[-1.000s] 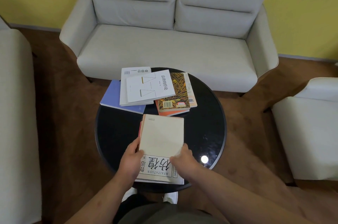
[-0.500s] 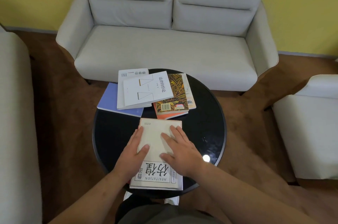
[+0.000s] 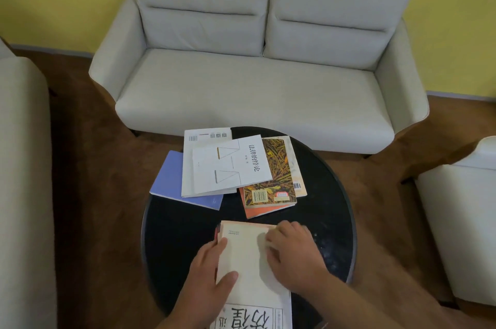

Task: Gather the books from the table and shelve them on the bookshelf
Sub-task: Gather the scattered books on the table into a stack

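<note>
A cream book (image 3: 245, 256) with large black characters lies at the near edge of the round black table (image 3: 327, 194), on top of a red book (image 3: 217, 232) that shows only at its far left corner. My left hand (image 3: 206, 272) grips the stack's left edge, thumb on the cover. My right hand (image 3: 292, 256) holds the right side, fingers curled at the far right corner. Further back lies a loose pile: a white book with triangles (image 3: 230, 165), a white book (image 3: 204, 135) under it, a blue book (image 3: 169, 178), a brown patterned book (image 3: 276, 167) and an orange book (image 3: 257, 212).
A light grey two-seat sofa (image 3: 255, 81) stands behind the table against a yellow wall. A pale armchair (image 3: 461, 216) is at the right and another pale seat (image 3: 24, 167) at the left. Brown carpet surrounds the table. No bookshelf is in view.
Both hands lay flat on the cream cover half a second ago. They have slid outward to its left and right edges, and the fingers have curled.
</note>
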A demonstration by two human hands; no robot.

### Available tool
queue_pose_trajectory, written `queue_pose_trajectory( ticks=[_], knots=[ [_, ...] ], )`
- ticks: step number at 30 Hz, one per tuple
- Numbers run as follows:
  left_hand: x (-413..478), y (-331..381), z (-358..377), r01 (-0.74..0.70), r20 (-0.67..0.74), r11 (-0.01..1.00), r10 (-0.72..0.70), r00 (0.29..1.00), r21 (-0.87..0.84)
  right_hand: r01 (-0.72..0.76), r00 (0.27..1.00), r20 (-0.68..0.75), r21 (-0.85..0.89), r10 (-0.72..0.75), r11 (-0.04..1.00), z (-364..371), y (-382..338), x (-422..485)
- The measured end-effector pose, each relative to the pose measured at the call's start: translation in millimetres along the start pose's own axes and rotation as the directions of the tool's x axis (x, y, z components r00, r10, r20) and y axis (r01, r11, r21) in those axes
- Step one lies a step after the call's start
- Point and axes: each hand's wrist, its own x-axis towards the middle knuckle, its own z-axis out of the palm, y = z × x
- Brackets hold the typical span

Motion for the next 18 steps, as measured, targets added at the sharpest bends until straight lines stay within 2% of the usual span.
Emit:
queue_pose_trajectory(
  ticks=[2,5,9,11,13,16,18],
  knots=[
    [21.0,3.1,-21.5,-0.071,-0.003,0.993,0.072,0.997,0.091,-0.11,0.991,0.092,0.108,0.1,0.988,-11.7,3.7,36.6],
    [76.0,1.9,-57.4,-0.1,-0.087,0.991,0.108,0.99,0.085,-0.288,0.956,0.146,0.331,0.253,0.898,-22.7,7.5,91.9],
    [157.5,-10.3,-98.0,0.12,-0.32,0.992,-0.129,0.938,-0.051,-0.517,0.855,0.224,0.459,0.469,0.723,-16.3,10.3,159.7],
    [184.0,-8.7,-107.8,0.207,-0.287,0.964,-0.248,0.925,-0.168,-0.594,0.801,0.224,0.41,0.555,0.692,-12.1,13.7,181.0],
    [200.9,-10.7,-106.0,0.285,-0.182,0.925,-0.334,0.925,-0.252,-0.648,0.761,0.236,0.31,0.604,0.696,-7.8,15.1,190.2],
    [217.0,-19.6,-98.9,0.33,-0.158,0.869,-0.409,0.899,-0.37,-0.675,0.731,0.245,0.397,0.637,0.622,-1.7,14.1,195.4],
    [224.5,-23.3,-98.4,0.37,-0.123,0.782,-0.488,0.864,-0.501,-0.681,0.719,0.241,0.426,0.652,0.595,1.4,14.2,196.4]
  ],
)
